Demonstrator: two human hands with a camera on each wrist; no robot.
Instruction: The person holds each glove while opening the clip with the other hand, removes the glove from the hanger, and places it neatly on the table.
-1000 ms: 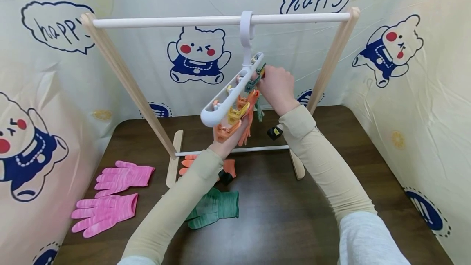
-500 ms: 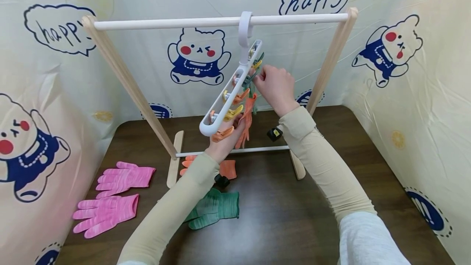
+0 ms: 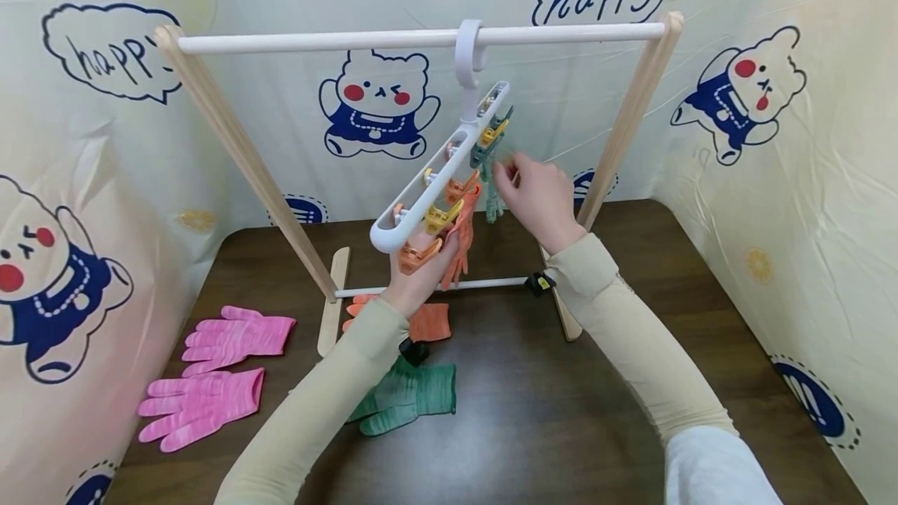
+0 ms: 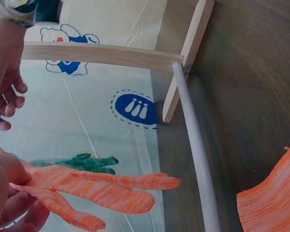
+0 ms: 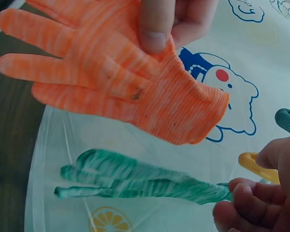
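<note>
A white clip hanger (image 3: 449,174) hangs by its hook at a slant. My left hand (image 3: 421,271) is below its near end and pinches an orange glove (image 5: 101,63) near the cuff, thumb on the knit; the glove's fingers point down. Orange, yellow and green clips line the hanger, among them a yellow clip (image 3: 443,217) just above the left hand. A green glove (image 5: 135,176) hangs bunched from the hanger's far part, near the dark green clip (image 3: 484,153). My right hand (image 3: 539,197) is just right of that glove, its fingers loosely curled with nothing held.
The hook sits on the white top rod (image 3: 316,41) of a wooden-legged rack (image 3: 245,162). On the brown table (image 3: 547,411) lie two pink gloves (image 3: 210,404), a green glove (image 3: 421,400) and an orange glove (image 3: 431,322). A lower bar (image 3: 491,284) joins the rack's feet.
My right hand has left the green clip and moved right and down. The left hand with the orange glove has shifted slightly left and down, and the hanger's near end has swung left.
</note>
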